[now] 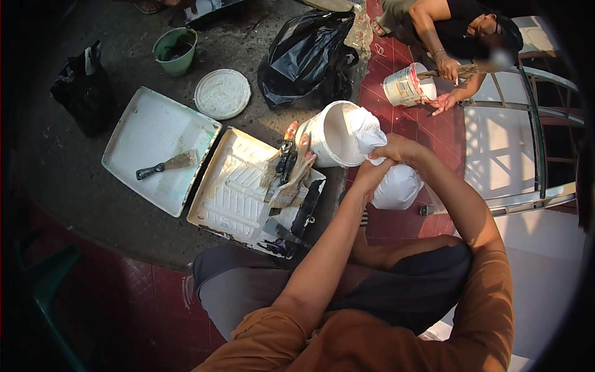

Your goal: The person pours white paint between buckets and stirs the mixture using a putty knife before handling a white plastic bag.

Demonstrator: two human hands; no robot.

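A white plastic bag (398, 187) is gathered at its neck in both my hands. Its full, rounded part hangs below my fingers, and its loose upper part (365, 129) lies against the rim of a white bucket (317, 137). My left hand (372, 173) is closed round the neck from below. Just above it, my right hand (396, 149) grips the same gathered plastic. The bucket tilts toward me and its inside walls look white; its bottom is hidden. What fills the bag cannot be seen.
Left of the bucket lie a ridged paint tray (229, 186) with paintbrushes (286, 164), a white tray (136, 124) holding a scraper (167, 165), and a white lid (222, 94). Beyond are a black bag (304, 59) and a green bucket (175, 53). Another person handles a paint bucket (406, 85).
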